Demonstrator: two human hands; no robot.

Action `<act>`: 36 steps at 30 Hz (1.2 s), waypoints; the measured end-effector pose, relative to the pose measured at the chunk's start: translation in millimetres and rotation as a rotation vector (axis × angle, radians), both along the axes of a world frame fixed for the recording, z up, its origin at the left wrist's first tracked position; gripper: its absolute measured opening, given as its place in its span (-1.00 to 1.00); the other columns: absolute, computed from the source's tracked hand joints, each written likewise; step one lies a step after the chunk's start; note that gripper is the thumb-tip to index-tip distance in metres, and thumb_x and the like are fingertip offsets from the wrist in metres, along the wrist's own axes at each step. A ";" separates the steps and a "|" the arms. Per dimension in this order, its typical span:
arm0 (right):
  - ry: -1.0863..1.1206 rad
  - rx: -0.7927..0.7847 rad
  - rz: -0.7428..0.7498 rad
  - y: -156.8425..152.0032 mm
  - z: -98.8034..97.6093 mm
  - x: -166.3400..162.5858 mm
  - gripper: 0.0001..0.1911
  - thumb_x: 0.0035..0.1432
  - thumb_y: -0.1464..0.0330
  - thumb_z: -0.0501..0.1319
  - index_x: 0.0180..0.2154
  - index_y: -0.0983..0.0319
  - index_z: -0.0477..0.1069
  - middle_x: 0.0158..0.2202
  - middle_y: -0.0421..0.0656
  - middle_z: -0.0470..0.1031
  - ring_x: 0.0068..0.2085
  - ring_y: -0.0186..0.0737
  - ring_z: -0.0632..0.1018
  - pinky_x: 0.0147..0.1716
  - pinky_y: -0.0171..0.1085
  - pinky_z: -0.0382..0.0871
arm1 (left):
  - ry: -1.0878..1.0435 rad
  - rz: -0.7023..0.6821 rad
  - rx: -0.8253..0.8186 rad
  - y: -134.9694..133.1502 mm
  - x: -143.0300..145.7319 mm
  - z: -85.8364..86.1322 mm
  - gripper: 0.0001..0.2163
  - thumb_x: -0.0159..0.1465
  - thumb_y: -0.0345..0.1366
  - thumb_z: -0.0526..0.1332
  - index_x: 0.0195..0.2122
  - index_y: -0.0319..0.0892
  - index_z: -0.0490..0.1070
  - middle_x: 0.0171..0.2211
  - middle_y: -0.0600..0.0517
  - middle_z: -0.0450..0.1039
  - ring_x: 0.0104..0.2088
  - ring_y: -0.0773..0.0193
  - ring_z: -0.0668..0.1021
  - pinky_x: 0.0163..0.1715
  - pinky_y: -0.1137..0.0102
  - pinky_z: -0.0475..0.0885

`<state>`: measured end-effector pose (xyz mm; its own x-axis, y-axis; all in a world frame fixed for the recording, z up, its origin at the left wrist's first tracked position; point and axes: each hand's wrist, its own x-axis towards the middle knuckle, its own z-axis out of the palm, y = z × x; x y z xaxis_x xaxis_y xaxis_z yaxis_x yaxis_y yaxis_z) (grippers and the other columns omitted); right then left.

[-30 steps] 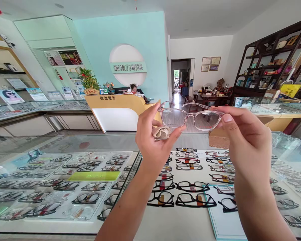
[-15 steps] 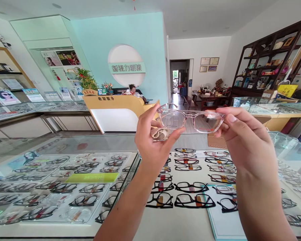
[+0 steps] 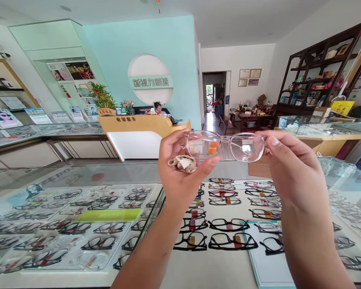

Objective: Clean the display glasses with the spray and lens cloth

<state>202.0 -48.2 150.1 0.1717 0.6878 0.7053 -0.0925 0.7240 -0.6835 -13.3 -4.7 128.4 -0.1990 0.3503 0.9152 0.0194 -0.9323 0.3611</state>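
Note:
I hold a pair of clear pinkish glasses (image 3: 225,146) up at chest height, one end in each hand. My left hand (image 3: 180,168) pinches the left end of the frame between thumb and fingers and also keeps a crumpled beige cloth (image 3: 183,163) tucked in its palm. My right hand (image 3: 291,164) grips the right end of the frame with thumb and fingertips. Both lenses face me, and an orange tag shows through the left lens.
Below my arms lies a glass display counter (image 3: 78,216) with several rows of dark glasses (image 3: 228,222) on white trays. A yellow reception desk (image 3: 141,130) with a seated person (image 3: 158,108) stands behind. A dark wooden shelf (image 3: 321,76) fills the right wall.
The glasses have tilted so the lenses face me more squarely, and both hands have shifted slightly left. The cloth now sticks out further from my left palm.

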 end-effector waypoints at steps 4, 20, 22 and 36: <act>-0.001 -0.014 0.028 3.5 -0.9 -0.3 -0.86 0.43 0.21 0.36 -0.11 -0.06 0.74 -0.14 -0.18 0.72 -0.04 -0.08 0.66 0.09 -0.04 0.54 | -0.061 -0.159 -0.033 -3.2 3.6 2.3 -0.38 0.09 -0.24 0.66 0.14 0.05 0.48 0.00 -0.02 0.63 -0.01 0.13 0.69 -0.25 0.34 0.64; -0.098 -0.095 -0.006 19.8 -7.1 -2.9 -0.83 0.40 0.15 0.36 -0.15 -0.02 0.75 -0.22 -0.21 0.73 -0.09 -0.09 0.67 0.05 -0.03 0.55 | -0.053 0.240 0.058 -18.6 15.6 -1.6 -0.36 0.15 -0.04 0.61 0.14 0.03 0.33 -0.08 0.02 0.55 -0.21 0.17 0.67 -0.38 0.24 0.63; -0.123 -0.112 -0.016 22.0 -8.0 -2.8 -0.81 0.40 0.14 0.35 -0.12 -0.03 0.75 -0.21 -0.20 0.74 -0.09 -0.09 0.67 0.03 -0.03 0.56 | -0.033 0.273 0.088 -19.4 16.2 -2.6 -0.34 0.15 -0.01 0.61 0.15 0.03 0.32 -0.06 0.00 0.54 -0.18 0.14 0.68 -0.33 0.19 0.66; -0.107 -0.085 -0.022 17.5 -7.0 -5.1 -0.82 0.41 0.16 0.35 -0.14 -0.02 0.76 -0.20 -0.21 0.73 -0.09 -0.09 0.67 0.07 -0.02 0.54 | -0.056 0.173 0.045 -12.3 12.0 0.5 -0.37 0.17 -0.02 0.61 0.13 0.05 0.33 -0.02 -0.02 0.55 -0.08 0.10 0.71 -0.35 0.25 0.64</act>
<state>196.8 -30.8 143.1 0.1142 0.7431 0.6594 -0.0007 0.6638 -0.7479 -1.4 -17.0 128.8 -0.3035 0.2656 0.9151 0.1617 -0.9321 0.3242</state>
